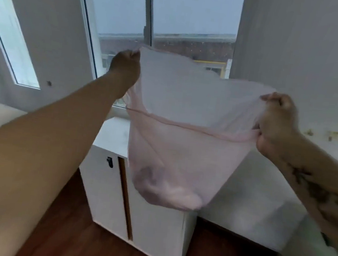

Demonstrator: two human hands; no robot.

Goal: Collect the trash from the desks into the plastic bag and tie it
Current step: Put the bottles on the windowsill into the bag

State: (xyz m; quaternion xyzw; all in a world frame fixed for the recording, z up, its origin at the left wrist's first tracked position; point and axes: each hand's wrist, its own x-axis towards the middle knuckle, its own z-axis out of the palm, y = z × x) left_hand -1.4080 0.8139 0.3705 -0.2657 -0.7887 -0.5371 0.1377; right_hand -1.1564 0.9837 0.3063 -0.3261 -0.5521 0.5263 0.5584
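Note:
A thin, see-through pink plastic bag (pixel 183 142) hangs in the air in front of me, its mouth stretched wide between both hands. My left hand (pixel 126 65) is closed on the bag's far-left rim, up near the window. My right hand (pixel 275 122) is closed on the right rim, lower and nearer. Crumpled trash (pixel 170 188), pale with a dark patch, lies bunched in the bottom of the bag. The bag hangs above a white cabinet.
A white cabinet (pixel 149 226) with a door gap and a small black latch stands below the bag, under a large window (pixel 167 13). A white wall with stains is on the right. Red-brown wood floor (pixel 59 231) lies at lower left.

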